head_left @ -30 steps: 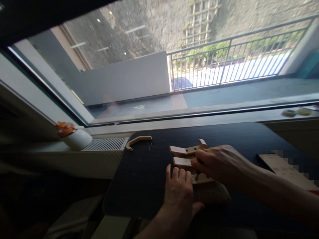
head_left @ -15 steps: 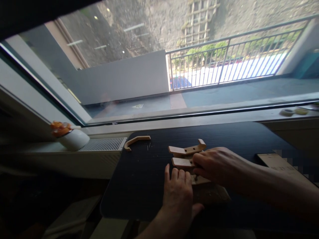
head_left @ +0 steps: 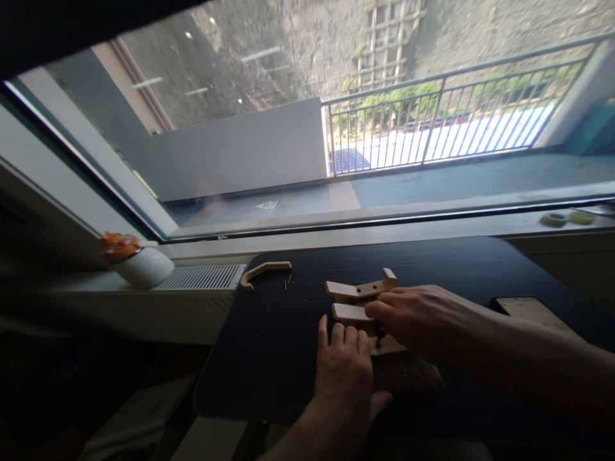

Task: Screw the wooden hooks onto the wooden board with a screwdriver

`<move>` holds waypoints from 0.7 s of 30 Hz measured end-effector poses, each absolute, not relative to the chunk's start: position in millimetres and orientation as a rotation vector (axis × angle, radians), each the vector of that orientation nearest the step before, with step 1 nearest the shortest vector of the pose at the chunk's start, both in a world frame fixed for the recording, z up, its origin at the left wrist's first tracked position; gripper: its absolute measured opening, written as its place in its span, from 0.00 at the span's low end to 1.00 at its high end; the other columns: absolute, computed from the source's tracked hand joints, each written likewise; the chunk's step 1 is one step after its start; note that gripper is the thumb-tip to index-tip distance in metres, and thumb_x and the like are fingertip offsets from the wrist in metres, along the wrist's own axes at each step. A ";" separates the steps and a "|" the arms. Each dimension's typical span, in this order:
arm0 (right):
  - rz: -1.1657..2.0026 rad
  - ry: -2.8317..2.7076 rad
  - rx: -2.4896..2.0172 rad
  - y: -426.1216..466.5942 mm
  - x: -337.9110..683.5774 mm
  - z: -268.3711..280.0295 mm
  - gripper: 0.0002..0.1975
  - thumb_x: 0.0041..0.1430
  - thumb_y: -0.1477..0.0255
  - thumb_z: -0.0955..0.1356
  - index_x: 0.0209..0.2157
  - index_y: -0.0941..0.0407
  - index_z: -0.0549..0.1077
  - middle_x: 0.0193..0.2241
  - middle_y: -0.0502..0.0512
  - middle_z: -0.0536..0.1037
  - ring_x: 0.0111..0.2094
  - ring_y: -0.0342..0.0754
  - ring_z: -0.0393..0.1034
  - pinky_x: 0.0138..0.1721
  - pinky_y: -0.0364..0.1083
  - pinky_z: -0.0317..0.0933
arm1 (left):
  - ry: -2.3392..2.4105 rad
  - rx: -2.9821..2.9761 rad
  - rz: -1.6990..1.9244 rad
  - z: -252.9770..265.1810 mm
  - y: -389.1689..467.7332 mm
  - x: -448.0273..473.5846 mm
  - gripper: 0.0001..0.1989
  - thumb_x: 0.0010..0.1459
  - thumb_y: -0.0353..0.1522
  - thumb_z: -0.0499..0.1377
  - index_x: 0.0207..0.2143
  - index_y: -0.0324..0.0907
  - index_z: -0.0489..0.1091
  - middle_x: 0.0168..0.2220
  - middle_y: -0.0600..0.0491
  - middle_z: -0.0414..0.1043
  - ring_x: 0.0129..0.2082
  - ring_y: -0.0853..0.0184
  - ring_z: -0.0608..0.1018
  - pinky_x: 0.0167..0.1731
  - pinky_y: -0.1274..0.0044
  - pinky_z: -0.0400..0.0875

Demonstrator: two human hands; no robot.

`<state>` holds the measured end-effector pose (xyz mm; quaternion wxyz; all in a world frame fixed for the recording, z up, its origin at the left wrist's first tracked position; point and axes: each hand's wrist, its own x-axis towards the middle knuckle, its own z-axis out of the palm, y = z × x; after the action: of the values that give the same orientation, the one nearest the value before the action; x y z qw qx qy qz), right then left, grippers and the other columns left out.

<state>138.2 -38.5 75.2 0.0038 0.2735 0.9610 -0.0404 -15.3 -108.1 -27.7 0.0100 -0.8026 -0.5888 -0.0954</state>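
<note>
My left hand [head_left: 343, 365] is closed over the left end of a pale wooden hook piece [head_left: 391, 346], fingers bent over it and thumb out to the near side. My right hand [head_left: 401, 314] is pinched above the same wood. A small dark object [head_left: 379, 336] shows beneath its fingers, too shadowed to name. Beyond the hands lies a bent wooden hook [head_left: 368, 290] with two holes and an upturned right end. Another wooden hook [head_left: 350, 312], between that one and my left hand, is partly covered by my right fingers.
On the dark table [head_left: 269, 365], a loose wooden hook [head_left: 262, 267] lies at the far left beside thin metal pins [head_left: 287, 282]. A phone [head_left: 533, 310] rests under my right forearm. Past the table stand a white pot [head_left: 147, 267], a radiator [head_left: 204, 277] and the window sill [head_left: 298, 242].
My right hand has turned slightly over the wood, and its fingers have shifted a little left, exposing more of the dark object below. My left hand stays in place.
</note>
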 end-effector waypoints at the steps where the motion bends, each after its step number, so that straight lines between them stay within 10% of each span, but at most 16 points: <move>1: -0.135 3.018 0.856 -36.7 139.3 73.5 0.11 0.52 0.86 0.67 0.34 0.56 0.72 0.30 0.50 0.79 0.29 0.45 0.74 0.28 0.43 0.55 | -1.842 -2.507 -0.299 -27.8 -108.1 -15.3 0.37 0.41 0.51 0.68 0.48 0.35 0.71 0.42 0.45 0.73 0.43 0.53 0.72 0.59 0.50 0.55; 13: 0.125 2.992 1.219 -37.1 136.3 66.3 0.14 0.61 0.63 0.66 0.26 0.57 0.70 0.24 0.54 0.78 0.26 0.49 0.74 0.22 0.44 0.46 | -1.853 -2.504 -0.316 -26.2 -109.4 -14.5 0.36 0.41 0.51 0.68 0.47 0.36 0.71 0.42 0.46 0.73 0.44 0.53 0.72 0.60 0.51 0.55; 21: -0.070 3.084 0.852 -34.8 133.1 63.7 0.05 0.52 0.79 0.69 0.28 0.56 0.69 0.25 0.48 0.78 0.25 0.44 0.72 0.24 0.43 0.47 | -1.874 -2.516 -0.296 -22.9 -109.5 -13.8 0.34 0.39 0.49 0.70 0.46 0.38 0.72 0.42 0.47 0.73 0.43 0.53 0.72 0.60 0.50 0.55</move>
<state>133.1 -34.8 63.7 -0.0296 0.2662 0.9632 -0.0220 -13.8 -109.5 -22.9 -0.0050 -0.7984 -0.5948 -0.0938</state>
